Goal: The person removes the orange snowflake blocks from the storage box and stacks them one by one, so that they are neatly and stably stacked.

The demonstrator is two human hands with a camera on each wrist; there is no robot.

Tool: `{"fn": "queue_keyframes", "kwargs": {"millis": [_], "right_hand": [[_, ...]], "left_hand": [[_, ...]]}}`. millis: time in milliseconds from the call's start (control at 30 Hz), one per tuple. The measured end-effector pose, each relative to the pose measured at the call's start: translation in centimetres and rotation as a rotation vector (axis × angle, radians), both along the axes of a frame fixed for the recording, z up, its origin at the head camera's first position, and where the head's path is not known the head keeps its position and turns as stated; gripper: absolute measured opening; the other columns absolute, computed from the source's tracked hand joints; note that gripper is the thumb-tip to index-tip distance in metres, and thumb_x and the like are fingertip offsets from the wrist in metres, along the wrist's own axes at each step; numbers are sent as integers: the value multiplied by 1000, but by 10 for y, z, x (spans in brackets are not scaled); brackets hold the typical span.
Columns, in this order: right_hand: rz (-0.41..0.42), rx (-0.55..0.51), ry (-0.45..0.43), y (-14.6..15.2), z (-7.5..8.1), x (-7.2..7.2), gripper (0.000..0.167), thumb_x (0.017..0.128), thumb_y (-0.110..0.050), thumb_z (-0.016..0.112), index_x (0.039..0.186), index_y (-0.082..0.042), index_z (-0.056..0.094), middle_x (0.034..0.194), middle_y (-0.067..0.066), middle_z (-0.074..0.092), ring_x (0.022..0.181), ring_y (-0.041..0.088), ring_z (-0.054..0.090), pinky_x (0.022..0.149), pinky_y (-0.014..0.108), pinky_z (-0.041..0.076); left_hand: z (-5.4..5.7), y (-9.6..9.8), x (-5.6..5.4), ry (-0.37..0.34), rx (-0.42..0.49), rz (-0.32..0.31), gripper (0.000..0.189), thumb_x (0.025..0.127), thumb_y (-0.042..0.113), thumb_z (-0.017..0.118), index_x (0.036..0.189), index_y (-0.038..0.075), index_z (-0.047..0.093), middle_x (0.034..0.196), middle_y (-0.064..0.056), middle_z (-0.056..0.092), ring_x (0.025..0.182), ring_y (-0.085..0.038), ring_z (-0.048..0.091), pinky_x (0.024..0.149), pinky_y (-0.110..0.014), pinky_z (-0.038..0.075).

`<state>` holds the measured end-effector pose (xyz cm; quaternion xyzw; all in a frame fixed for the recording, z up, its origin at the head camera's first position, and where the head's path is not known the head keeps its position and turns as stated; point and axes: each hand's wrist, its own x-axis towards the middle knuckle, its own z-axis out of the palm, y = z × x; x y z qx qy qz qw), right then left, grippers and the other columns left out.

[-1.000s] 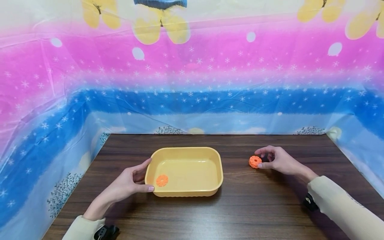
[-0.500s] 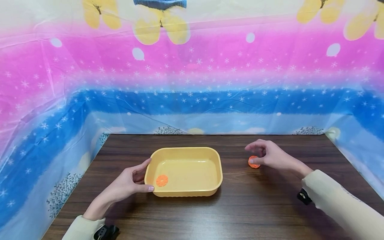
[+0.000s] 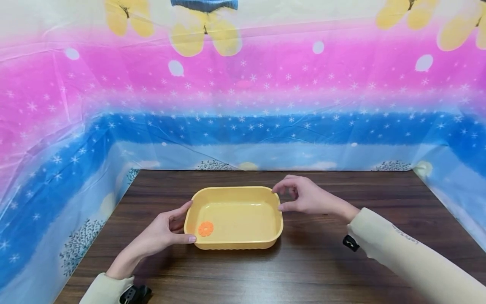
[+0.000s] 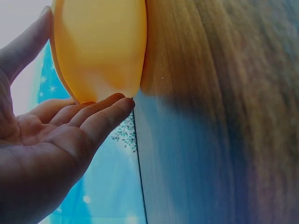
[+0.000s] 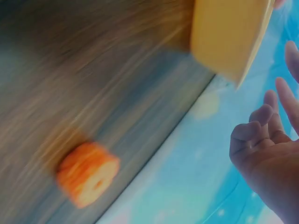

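A yellow plastic tub [image 3: 243, 223] stands on the table, seen from above in the head view. My left hand [image 3: 163, 230] grips its left end, thumb on the near rim and fingers against the outer wall. Inside, at the tub's near left, lies a flat orange flower-shaped disc [image 3: 206, 229]. My right hand [image 3: 305, 196] is at the tub's right rim, thumb and forefinger spread apart with nothing seen between them; whether they touch the rim I cannot tell. A short stack of orange flower-shaped discs [image 5: 88, 174] sits on the table in the right wrist view, hidden behind my right hand in the head view.
The dark wood-grain table [image 3: 243, 274] ends at a straight far edge. A patterned pink and blue cloth [image 3: 243, 126] hangs behind it and along both sides.
My right hand has left the orange stack and moved left to the tub's right rim. The stack stays on the table. My left hand and the tub have not moved.
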<state>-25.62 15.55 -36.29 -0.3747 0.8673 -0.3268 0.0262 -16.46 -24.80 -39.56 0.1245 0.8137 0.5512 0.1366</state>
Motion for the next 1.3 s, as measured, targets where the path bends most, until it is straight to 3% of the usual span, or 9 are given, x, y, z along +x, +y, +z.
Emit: {"fn": "queue_keyframes", "kwargs": {"millis": [333, 633, 867, 1300], "right_hand": [[138, 33, -57, -61, -3, 7, 35, 77, -39, 74, 109, -34, 62, 93, -8, 53, 61, 23, 44, 52, 27, 38], [205, 94, -53, -109, -22, 11, 40, 76, -27, 77, 113, -15, 64, 95, 4, 59, 60, 15, 45, 57, 25, 40], [236, 165, -63, -133, -29, 11, 46, 75, -28, 78, 117, -15, 63, 94, 3, 60, 58, 13, 42, 60, 24, 40], [279, 289, -69, -165, -25, 9, 49, 74, -29, 78, 119, -16, 61, 94, 0, 59, 75, 11, 50, 69, 22, 42]], "left_hand": [[1, 0, 1, -3, 0, 0, 92, 75, 15, 78, 148, 12, 22, 149, -12, 24, 126, -31, 39, 91, -34, 45], [1, 1, 1, -8, 6, 5, 92, 75, 14, 78, 148, 12, 23, 149, -12, 23, 126, -32, 39, 91, -34, 45], [1, 1, 1, -12, 7, 6, 92, 75, 14, 78, 148, 13, 23, 149, -13, 23, 125, -33, 39, 89, -35, 46], [1, 0, 1, -1, 8, -9, 92, 76, 15, 78, 148, 11, 22, 149, -13, 23, 125, -34, 39, 90, -34, 46]]}}
